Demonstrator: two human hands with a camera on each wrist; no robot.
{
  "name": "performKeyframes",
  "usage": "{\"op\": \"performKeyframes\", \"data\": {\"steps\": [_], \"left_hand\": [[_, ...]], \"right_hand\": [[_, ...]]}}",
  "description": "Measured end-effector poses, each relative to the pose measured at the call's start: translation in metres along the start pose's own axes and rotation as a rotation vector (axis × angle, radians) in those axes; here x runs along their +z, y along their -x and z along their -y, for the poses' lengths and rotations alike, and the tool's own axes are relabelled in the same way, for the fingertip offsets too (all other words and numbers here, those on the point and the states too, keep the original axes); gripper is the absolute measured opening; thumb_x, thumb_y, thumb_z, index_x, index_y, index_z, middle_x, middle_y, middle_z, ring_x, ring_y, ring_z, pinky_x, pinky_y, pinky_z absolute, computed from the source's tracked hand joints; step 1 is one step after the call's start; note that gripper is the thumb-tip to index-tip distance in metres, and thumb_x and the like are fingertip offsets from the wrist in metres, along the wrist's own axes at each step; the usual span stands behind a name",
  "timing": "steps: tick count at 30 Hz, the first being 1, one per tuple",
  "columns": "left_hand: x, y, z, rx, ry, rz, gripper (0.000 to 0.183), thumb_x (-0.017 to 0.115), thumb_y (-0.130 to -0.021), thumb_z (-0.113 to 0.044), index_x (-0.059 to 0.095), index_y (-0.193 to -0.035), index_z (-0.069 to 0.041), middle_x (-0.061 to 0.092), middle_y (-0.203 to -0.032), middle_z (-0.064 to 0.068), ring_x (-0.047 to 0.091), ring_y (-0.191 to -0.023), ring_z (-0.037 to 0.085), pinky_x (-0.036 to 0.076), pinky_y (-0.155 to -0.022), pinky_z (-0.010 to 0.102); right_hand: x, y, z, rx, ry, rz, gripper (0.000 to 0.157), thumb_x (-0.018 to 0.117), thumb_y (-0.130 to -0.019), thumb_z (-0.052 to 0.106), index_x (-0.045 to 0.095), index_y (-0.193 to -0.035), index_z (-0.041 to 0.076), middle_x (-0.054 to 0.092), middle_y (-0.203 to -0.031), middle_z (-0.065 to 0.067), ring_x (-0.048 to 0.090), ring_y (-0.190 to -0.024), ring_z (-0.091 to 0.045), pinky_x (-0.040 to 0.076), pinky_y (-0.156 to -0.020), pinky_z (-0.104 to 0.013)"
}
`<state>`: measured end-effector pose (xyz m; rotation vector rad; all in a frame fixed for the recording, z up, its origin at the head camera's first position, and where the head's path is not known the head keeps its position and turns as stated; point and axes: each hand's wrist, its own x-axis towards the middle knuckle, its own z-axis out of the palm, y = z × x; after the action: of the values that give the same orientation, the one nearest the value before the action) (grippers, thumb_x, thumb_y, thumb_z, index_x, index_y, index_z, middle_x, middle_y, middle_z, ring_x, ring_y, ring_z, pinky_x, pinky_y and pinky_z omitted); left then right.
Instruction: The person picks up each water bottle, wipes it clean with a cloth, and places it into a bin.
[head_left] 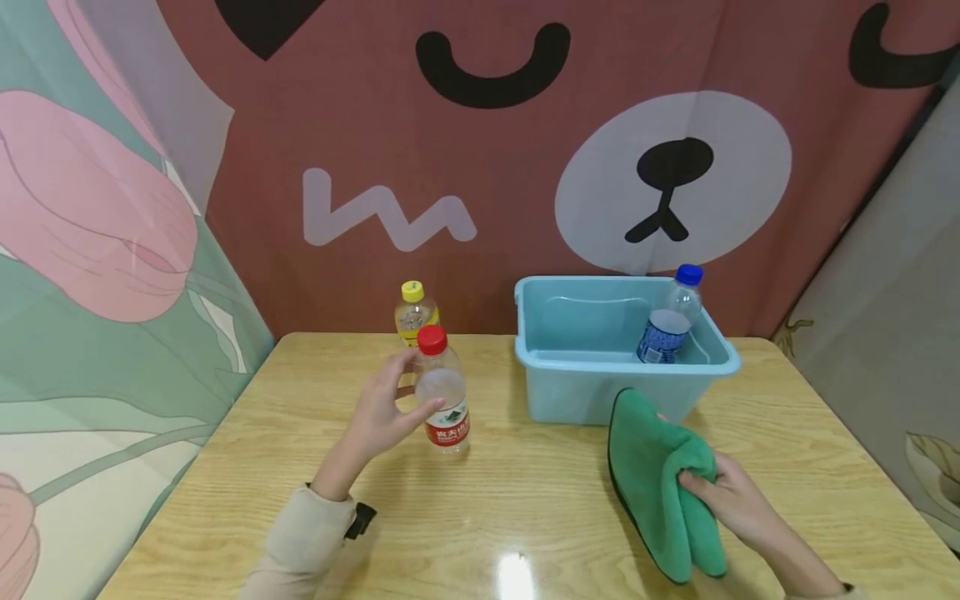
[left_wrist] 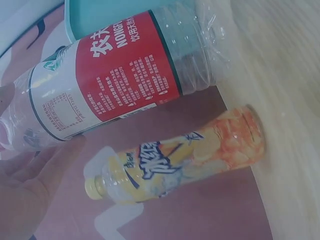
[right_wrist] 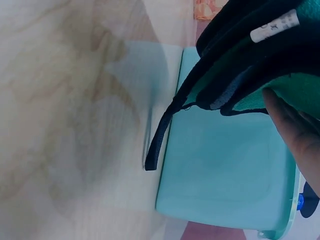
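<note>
My left hand (head_left: 386,408) is around a clear plastic water bottle (head_left: 442,387) with a red cap and a red-and-white label. The thumb lies across its front, and the fingers curve behind its upper part. The bottle is upright; whether its base touches the table I cannot tell. Just behind stands a yellow-capped drink bottle (head_left: 415,315), partly hidden in the head view; its orange and yellow label (left_wrist: 185,157) shows in the left wrist view. My right hand (head_left: 735,496) grips a bunched green cloth (head_left: 652,475) with dark edging, which hangs down in front of the basin.
A light blue plastic basin (head_left: 592,392) stands at the back right of the wooden table (head_left: 480,508). Inside it leans a blue-capped bottle (head_left: 667,325) with a blue label. A patterned curtain (head_left: 480,167) hangs right behind the table's back edge.
</note>
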<state>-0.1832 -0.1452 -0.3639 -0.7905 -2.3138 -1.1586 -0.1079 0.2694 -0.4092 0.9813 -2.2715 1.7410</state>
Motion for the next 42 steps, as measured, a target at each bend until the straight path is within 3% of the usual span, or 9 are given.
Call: {"op": "performKeyframes", "data": {"steps": [9,16,23,28,42], "left_hand": [[0.012,-0.003,-0.008,0.021,0.036,0.035,0.066,0.079,-0.07,-0.008,0.043,-0.124,0.002,0.056,-0.101,0.011,0.056,-0.092,0.023,0.055,-0.067,0.029],[0.025,0.0,-0.014,0.062,0.093,0.058,0.061,0.077,-0.071,-0.006,0.043,-0.121,0.003,0.054,-0.104,0.014,0.055,-0.097,0.027,0.055,-0.07,0.03],[0.039,0.002,-0.023,0.028,0.161,0.133,0.059,0.076,-0.074,-0.011,0.043,-0.122,0.001,0.053,-0.114,0.014,0.053,-0.103,0.027,0.054,-0.073,0.031],[0.05,0.003,-0.028,0.039,0.184,0.154,0.061,0.076,-0.073,-0.009,0.043,-0.122,0.003,0.053,-0.112,0.016,0.053,-0.102,0.026,0.054,-0.074,0.028],[0.075,0.004,-0.042,0.024,0.243,0.272,0.063,0.073,-0.078,-0.016,0.039,-0.128,-0.001,0.051,-0.116,0.012,0.05,-0.104,0.023,0.052,-0.076,0.024]], "right_hand": [[0.001,-0.01,0.01,-0.027,0.074,-0.037,0.05,0.043,-0.087,-0.016,0.034,-0.136,-0.007,0.037,-0.14,0.013,0.034,-0.123,0.002,0.032,-0.092,-0.008],[0.006,-0.02,0.016,-0.045,0.084,-0.019,0.054,0.043,-0.086,-0.017,0.031,-0.138,-0.005,0.035,-0.141,0.013,0.032,-0.125,0.002,0.031,-0.095,-0.008],[0.012,-0.025,0.018,-0.078,0.063,-0.021,0.052,0.042,-0.086,-0.018,0.034,-0.136,-0.007,0.035,-0.142,0.009,0.034,-0.125,-0.001,0.033,-0.095,-0.01],[0.016,-0.03,0.02,-0.1,0.061,-0.036,0.054,0.043,-0.085,-0.019,0.034,-0.136,-0.006,0.036,-0.142,0.007,0.035,-0.125,-0.002,0.033,-0.095,-0.011],[0.034,-0.049,0.025,-0.065,0.143,-0.032,0.057,0.051,-0.084,-0.015,0.036,-0.137,0.0,0.037,-0.14,0.012,0.036,-0.123,0.0,0.033,-0.095,-0.011]]}}
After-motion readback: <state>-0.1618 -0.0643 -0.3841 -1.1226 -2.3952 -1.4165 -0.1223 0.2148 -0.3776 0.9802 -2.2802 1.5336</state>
